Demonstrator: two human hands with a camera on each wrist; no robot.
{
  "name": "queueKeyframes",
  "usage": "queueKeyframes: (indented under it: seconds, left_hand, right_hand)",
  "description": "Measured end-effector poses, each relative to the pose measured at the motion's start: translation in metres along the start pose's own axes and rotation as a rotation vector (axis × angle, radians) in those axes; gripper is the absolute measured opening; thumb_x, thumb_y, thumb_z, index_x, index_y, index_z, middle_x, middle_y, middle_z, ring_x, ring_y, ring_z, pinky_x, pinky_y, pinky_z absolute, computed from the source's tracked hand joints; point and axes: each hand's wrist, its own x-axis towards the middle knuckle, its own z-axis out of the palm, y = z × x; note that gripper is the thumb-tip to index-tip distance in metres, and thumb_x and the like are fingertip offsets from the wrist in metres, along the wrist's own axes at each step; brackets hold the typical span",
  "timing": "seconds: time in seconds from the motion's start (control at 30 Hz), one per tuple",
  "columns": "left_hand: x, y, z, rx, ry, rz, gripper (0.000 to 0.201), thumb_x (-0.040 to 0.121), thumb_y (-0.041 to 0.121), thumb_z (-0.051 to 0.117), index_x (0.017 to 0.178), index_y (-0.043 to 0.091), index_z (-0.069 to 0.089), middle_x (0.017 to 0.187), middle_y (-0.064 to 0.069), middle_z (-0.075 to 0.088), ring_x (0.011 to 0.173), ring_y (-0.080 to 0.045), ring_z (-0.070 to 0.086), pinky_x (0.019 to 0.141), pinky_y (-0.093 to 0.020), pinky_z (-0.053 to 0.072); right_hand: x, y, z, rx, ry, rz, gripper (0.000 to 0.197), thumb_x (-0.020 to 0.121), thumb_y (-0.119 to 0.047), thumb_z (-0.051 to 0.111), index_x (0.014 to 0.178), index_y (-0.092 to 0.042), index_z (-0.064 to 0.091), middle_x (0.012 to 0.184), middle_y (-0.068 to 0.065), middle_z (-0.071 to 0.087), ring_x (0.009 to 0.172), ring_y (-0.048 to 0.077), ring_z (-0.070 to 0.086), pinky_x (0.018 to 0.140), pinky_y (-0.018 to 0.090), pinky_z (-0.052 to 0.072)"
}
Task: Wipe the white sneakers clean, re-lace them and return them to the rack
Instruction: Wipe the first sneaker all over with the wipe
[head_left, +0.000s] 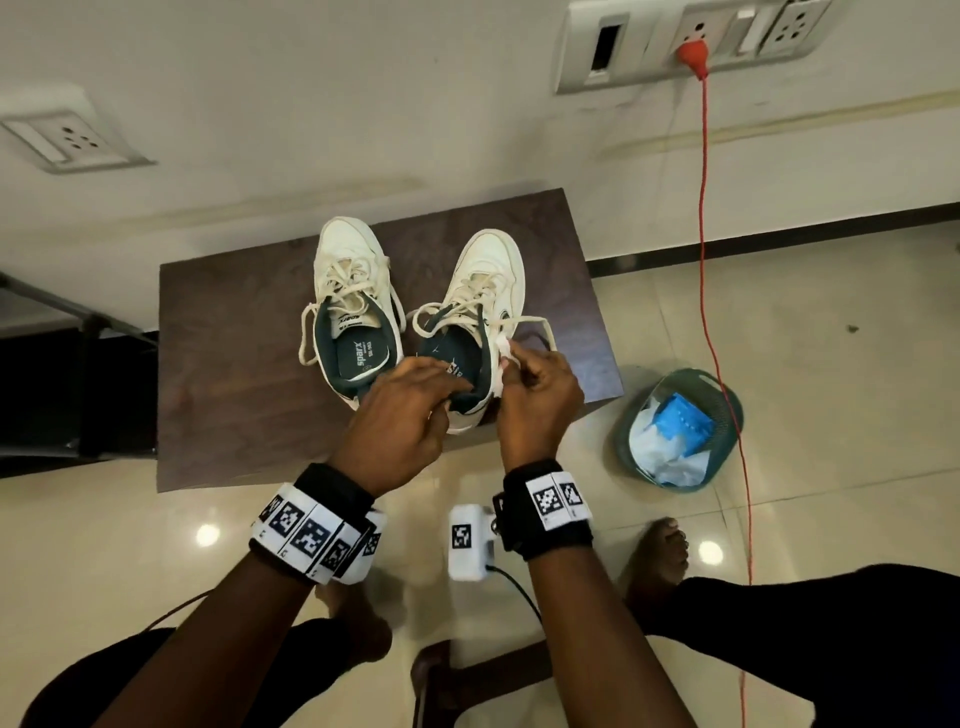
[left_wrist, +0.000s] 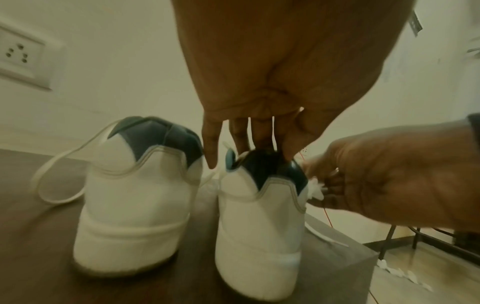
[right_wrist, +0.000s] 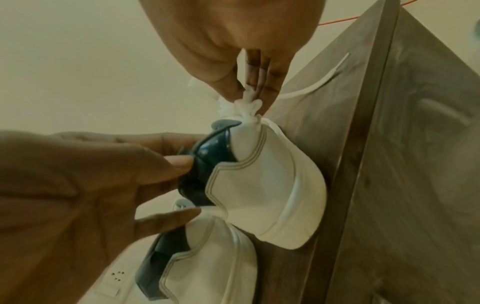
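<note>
Two white sneakers with dark teal lining stand side by side on a low dark wooden table (head_left: 223, 364), toes toward the wall, laces loose. My left hand (head_left: 436, 389) grips the heel collar of the right sneaker (head_left: 483, 291), fingers inside the opening. My right hand (head_left: 524, 366) pinches a crumpled white wipe (head_left: 501, 358) against that shoe's right collar edge. The left wrist view has my left fingers (left_wrist: 249, 139) dipping into the right sneaker (left_wrist: 259, 226). In the right wrist view my right hand (right_wrist: 252, 90) presses the wipe (right_wrist: 244, 109) onto the sneaker (right_wrist: 272, 185). The left sneaker (head_left: 348, 291) stands untouched.
A teal basket (head_left: 727, 405) with blue and white cloths sits on the tiled floor right of the table. A red cord (head_left: 705, 234) hangs from a wall socket past it. A dark rack (head_left: 78, 374) stands at the left. My bare feet and a stool are below.
</note>
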Motion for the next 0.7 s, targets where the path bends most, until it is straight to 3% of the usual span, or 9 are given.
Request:
queueKeyframes:
  seconds: [0.13,0.2,0.27,0.33,0.4,0.5,0.6,0.7]
  left_hand:
    - [0.029,0.043,-0.043,0.204,0.060,-0.070,0.044,0.071,0.017,0.061,0.112,0.028,0.074,0.106,0.008,0.073,0.105,-0.021,0.061,0.092,-0.046,0.042]
    - [0.059,0.062,-0.054,0.278,0.057,-0.077,0.040,0.076,0.019,0.065,0.114,0.028,0.073,0.105,0.003,0.074,0.103,-0.025,0.063,0.089,-0.043,0.045]
    - [0.097,0.069,-0.050,0.363,-0.055,-0.102,0.041,0.082,0.029,0.071,0.122,0.028,0.068,0.115,0.000,0.072,0.110,-0.027,0.064,0.090,-0.042,0.051]
    - [0.129,0.076,-0.036,0.478,-0.264,-0.131,0.050,0.080,0.041,0.078,0.125,0.024,0.063,0.120,-0.002,0.069,0.115,-0.028,0.063,0.091,-0.044,0.053]
    - [0.146,0.078,-0.024,0.531,-0.409,-0.145,0.057,0.073,0.044,0.085,0.119,0.018,0.064,0.113,-0.006,0.069,0.110,-0.029,0.063,0.086,-0.043,0.055]
    - [0.155,0.077,-0.015,0.527,-0.501,-0.162,0.058,0.062,0.042,0.091,0.109,0.017,0.070,0.101,-0.004,0.070,0.101,-0.027,0.065,0.085,-0.042,0.057]
    - [0.156,0.073,-0.025,0.393,-0.435,-0.155,0.035,0.069,0.041,0.087,0.098,0.024,0.077,0.088,0.006,0.069,0.096,-0.020,0.067,0.081,-0.034,0.055]
    - [0.150,0.068,-0.056,0.100,-0.187,-0.204,0.015,0.081,0.037,0.076,0.085,0.024,0.080,0.081,0.008,0.073,0.084,-0.016,0.070,0.077,-0.029,0.053]
  right_hand:
    - [-0.009,0.011,-0.023,0.003,-0.012,0.100,0.021,0.082,0.003,0.076,0.099,-0.008,0.080,0.088,-0.003,0.069,0.077,0.007,0.064,0.074,0.000,0.042]
    - [-0.019,0.021,-0.036,0.049,-0.016,0.195,0.021,0.081,0.001,0.077,0.099,-0.010,0.080,0.087,-0.005,0.071,0.079,0.010,0.068,0.078,0.008,0.050]
    - [-0.027,0.026,-0.039,0.119,-0.028,0.290,0.023,0.081,-0.001,0.079,0.098,-0.016,0.081,0.087,-0.007,0.075,0.082,0.009,0.071,0.081,0.022,0.056]
    - [-0.032,0.028,-0.044,0.183,-0.027,0.361,0.025,0.080,0.000,0.079,0.093,-0.022,0.080,0.081,-0.014,0.075,0.079,0.007,0.072,0.078,0.026,0.057]
    - [-0.034,0.030,-0.048,0.216,-0.018,0.412,0.027,0.079,0.001,0.080,0.090,-0.025,0.080,0.079,-0.012,0.075,0.077,0.013,0.073,0.077,0.032,0.059]
    - [-0.029,0.033,-0.060,0.257,-0.011,0.446,0.024,0.078,0.003,0.079,0.093,-0.015,0.081,0.082,-0.004,0.077,0.077,0.018,0.073,0.080,0.036,0.059]
    - [-0.022,0.033,-0.070,0.287,-0.018,0.455,0.022,0.079,0.006,0.078,0.098,-0.005,0.079,0.086,0.005,0.076,0.073,0.011,0.070,0.074,0.026,0.056]
    - [-0.017,0.033,-0.076,0.300,-0.037,0.441,0.022,0.080,0.006,0.078,0.099,-0.004,0.078,0.086,0.006,0.075,0.068,-0.001,0.067,0.067,0.013,0.052]
